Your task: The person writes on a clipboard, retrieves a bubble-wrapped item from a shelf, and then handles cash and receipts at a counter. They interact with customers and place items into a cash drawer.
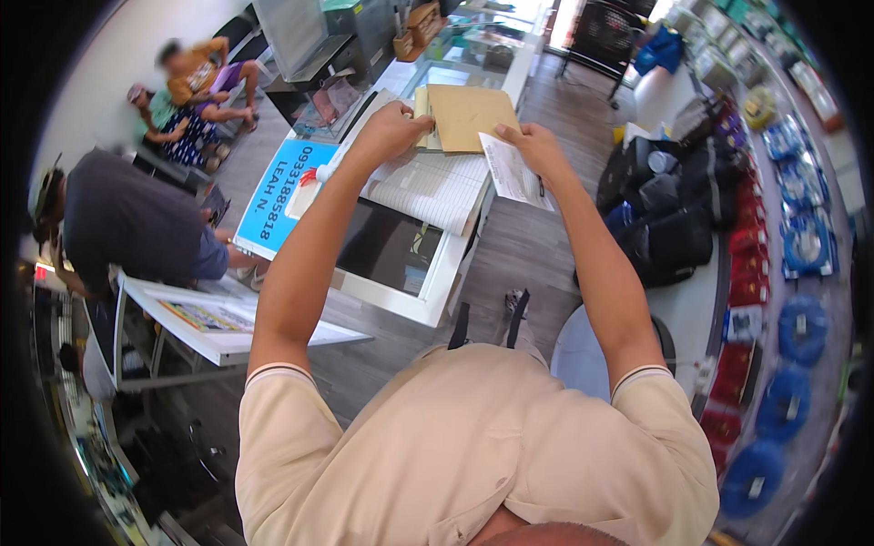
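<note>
Brown envelope (473,116) first: it's right between the two sets of fingers, flat side up, over the counter. The left hand (396,132) has its fingers pinched narrow on some cream papers (423,103) poking out along the envelope's left edge; can't tell if they catch the envelope too. The right hand (537,150) is also closed up, thumb on top of a white printed slip (516,175) that hangs below those fingertips, by the envelope's lower right corner. Can't tell if the right thumb is on the envelope as well.

Progress-wise, I'd call it midway. Papers are picked up and the slip is outside the envelope, so that much is done. Neither hand has let go of anything, so setting the stuff down is left. Whether the slip came out of the envelope, no idea, and I can't see inside it.

Just below and between the fingers there's an open lined notebook (428,196) on the glass-topped counter (439,300). Left of the left fingers, a blue sign (273,196). Well off to the right of the right fingers, a heap of black bags (674,246).
</note>
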Available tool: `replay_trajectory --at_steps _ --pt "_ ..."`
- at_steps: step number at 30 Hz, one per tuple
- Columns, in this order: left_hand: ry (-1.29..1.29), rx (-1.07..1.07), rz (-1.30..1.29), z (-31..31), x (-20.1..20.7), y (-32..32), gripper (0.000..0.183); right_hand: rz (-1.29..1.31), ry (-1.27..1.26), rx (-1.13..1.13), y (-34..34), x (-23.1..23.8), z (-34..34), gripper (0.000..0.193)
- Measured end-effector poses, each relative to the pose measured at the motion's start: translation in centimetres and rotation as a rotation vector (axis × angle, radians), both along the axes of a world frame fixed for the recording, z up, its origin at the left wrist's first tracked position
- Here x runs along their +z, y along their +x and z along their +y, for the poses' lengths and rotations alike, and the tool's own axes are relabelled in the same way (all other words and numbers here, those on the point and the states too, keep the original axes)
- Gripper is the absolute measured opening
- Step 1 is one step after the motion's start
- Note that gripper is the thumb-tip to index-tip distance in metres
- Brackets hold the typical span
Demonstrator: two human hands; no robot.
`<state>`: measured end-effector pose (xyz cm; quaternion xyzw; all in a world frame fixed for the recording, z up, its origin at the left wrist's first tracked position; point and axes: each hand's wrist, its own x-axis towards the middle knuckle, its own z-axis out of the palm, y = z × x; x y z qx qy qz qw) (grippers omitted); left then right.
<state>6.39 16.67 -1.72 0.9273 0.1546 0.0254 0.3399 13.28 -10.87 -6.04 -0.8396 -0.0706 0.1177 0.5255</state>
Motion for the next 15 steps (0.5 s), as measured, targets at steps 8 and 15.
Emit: replay_trajectory --at_steps 8,15 --pt "-0.475 0.364 -0.261 -0.7 6.1 -9.2 0.045 0.15 0.314 0.224 12.3 2.1 -4.4 0.046" --pt "-0.47 0.553 -0.347 -6.4 11.5 -14.7 0.047 -0.07 0.233 0.584 10.4 10.2 1.2 0.055"
